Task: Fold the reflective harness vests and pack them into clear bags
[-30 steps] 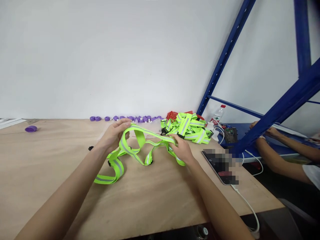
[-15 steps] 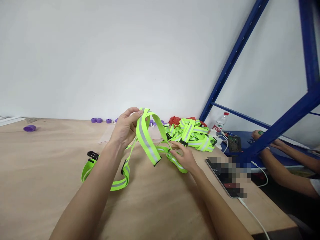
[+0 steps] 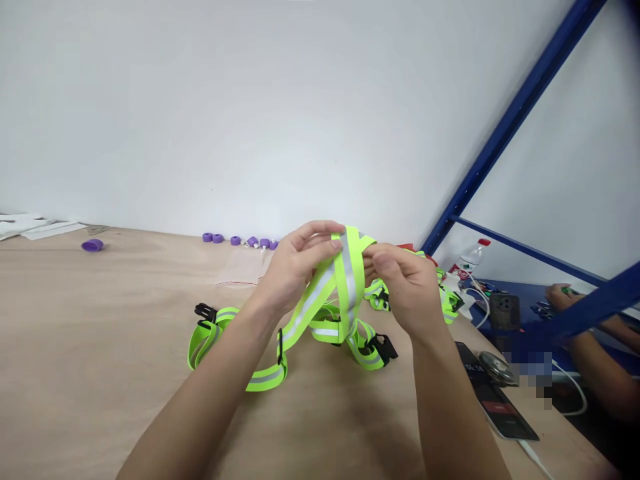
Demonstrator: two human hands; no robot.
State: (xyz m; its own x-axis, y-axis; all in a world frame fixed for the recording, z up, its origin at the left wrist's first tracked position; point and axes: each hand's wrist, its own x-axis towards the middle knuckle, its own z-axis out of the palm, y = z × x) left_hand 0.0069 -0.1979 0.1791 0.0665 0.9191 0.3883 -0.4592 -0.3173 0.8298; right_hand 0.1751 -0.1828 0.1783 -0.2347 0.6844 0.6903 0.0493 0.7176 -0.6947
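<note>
A neon green reflective strap harness (image 3: 350, 283) with grey stripes is held up above the table. My left hand (image 3: 300, 263) pinches its crossing straps at the top from the left. On the right side of that crossing, my right hand (image 3: 403, 277) has its fingers closed on the strap. The lower straps hang and rest on the table. One black buckle (image 3: 384, 349) lies below my right hand, and another black buckle (image 3: 205, 312) lies left of my left forearm. A black slider sits on the strap between my forearms.
More green straps (image 3: 450, 300) lie behind my right hand. Purple caps (image 3: 235, 241) line the wall edge of the table (image 3: 125, 333). A phone (image 3: 505, 407), a bottle (image 3: 470, 259) and a blue frame (image 3: 515, 120) stand or lie at right, beside another person's arms.
My right hand has risen from the lower straps to the top of the harness and grips it there. The view has shifted, and a round metallic object now shows on the phone.
</note>
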